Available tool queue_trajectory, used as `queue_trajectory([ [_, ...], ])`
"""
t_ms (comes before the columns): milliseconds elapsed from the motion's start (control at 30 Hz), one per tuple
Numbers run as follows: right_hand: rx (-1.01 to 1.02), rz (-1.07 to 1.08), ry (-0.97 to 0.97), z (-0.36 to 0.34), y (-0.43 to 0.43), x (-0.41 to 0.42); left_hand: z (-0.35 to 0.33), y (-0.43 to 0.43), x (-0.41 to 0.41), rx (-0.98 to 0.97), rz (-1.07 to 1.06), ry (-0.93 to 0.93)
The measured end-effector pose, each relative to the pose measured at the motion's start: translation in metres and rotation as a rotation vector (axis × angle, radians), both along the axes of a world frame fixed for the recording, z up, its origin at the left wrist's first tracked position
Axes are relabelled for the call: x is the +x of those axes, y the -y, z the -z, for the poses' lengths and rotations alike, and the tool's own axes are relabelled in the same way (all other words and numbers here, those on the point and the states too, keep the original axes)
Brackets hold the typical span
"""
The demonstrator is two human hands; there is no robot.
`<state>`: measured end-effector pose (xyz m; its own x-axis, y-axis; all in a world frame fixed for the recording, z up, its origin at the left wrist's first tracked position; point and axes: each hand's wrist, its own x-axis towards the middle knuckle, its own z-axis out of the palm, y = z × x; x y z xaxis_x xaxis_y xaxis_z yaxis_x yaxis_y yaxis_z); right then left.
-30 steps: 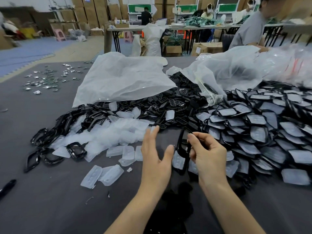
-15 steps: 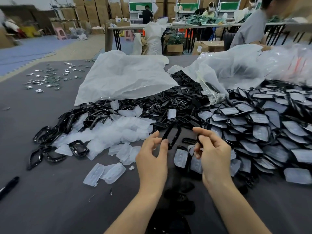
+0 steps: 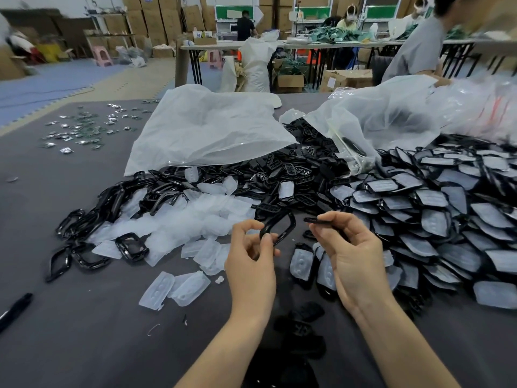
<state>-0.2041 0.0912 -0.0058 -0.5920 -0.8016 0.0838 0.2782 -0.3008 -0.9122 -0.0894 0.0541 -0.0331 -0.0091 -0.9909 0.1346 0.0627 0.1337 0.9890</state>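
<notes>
Frame (image 3: 292, 224) sits pinched between the thumb and fingertips of my left hand (image 3: 251, 261), held up just above the table (image 3: 84, 345). My right hand (image 3: 355, 259) pinches a small black insert (image 3: 316, 220) at its fingertips, close beside the frame but not touching it. So I judge this piece to be at its start: the two parts are picked up but not joined, and no pad is on it yet. Much looks done already, going by the big heap of finished pieces (image 3: 436, 203) spread beyond and to the right of my right hand, each a black rim with a pale pad in it. Much is left too. Loose frames (image 3: 92, 222) lie well off to the left of my left hand, clear pads (image 3: 195, 219) lie just ahead and left of it, and black inserts (image 3: 293, 170) spill from the bags (image 3: 212, 130) further ahead of both hands. A few pieces with pads (image 3: 302, 261) lie on the table between my hands. As for writing, I can read none: the parts carry no mark that shows, and the labels on the cartons (image 3: 347, 79) far ahead are too small and blurred to make out.
</notes>
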Motion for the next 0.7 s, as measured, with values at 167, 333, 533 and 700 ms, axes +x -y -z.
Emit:
queue_trajectory([
  [167,-0.015,-0.058,-0.071,-0.0003,-0.001,0.0029,-0.0003,0.0003,-0.0001,-0.021,0.033,0.026],
  [333,0.01,-0.031,-0.128,0.0016,-0.0011,0.0032,-0.0003,0.0012,0.0003,-0.035,0.053,0.033],
  [533,0.07,-0.007,-0.197,0.0063,-0.0005,0.0028,0.0008,0.002,-0.0004,-0.031,0.06,0.035],
  [700,0.063,0.003,-0.203,0.0076,-0.0003,0.0034,-0.0003,0.001,-0.0003,-0.024,0.066,0.017],
])
